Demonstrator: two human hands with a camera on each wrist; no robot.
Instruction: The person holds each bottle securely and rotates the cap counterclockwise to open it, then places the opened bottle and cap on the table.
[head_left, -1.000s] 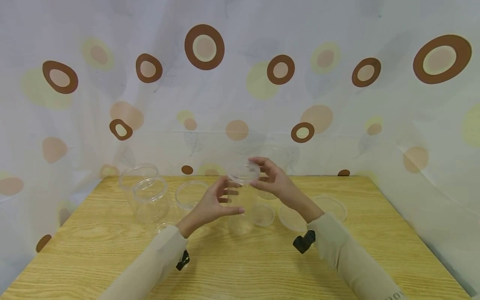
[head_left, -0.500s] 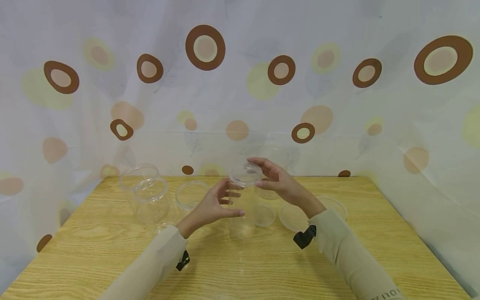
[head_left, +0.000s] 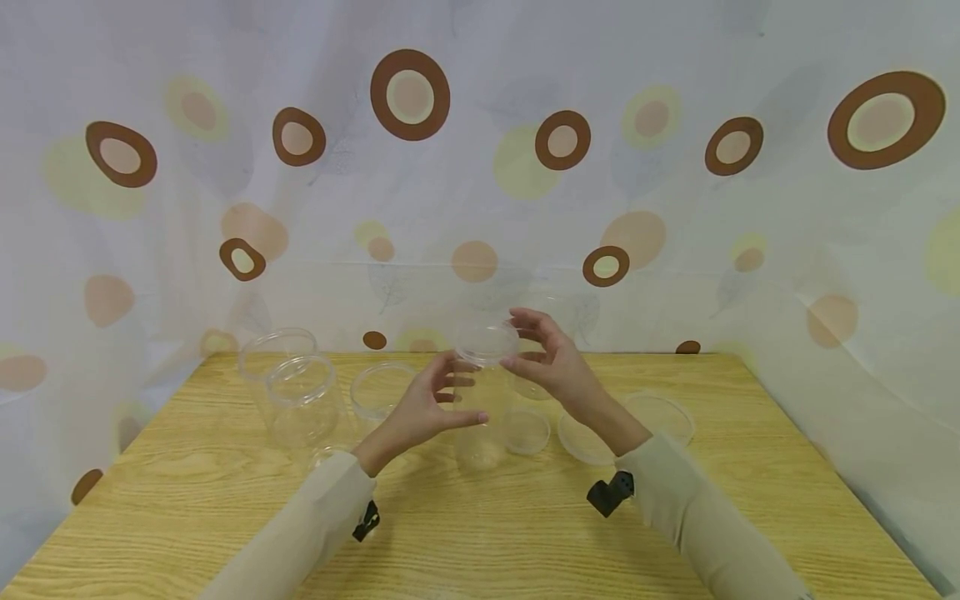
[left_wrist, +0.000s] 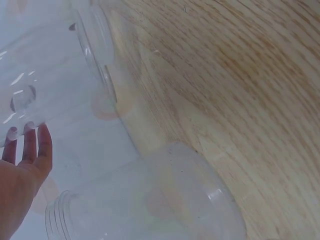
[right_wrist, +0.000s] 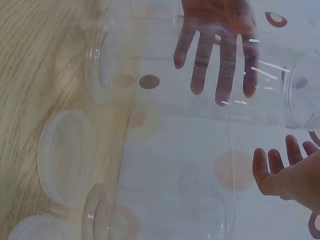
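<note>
Head view: so a clear jar [head_left: 495, 392] is standing upright around mid-table, clear lid [head_left: 486, 342] sitting on top. Left hand [head_left: 423, 404] is gripping the body, thumb in front. Right hand [head_left: 553, 362] is hovering loosely apart beside the lid, can't tell if it's touching. Loose lids [head_left: 528, 433] are lying nearby, more jars [head_left: 300, 417] standing off left.
</note>
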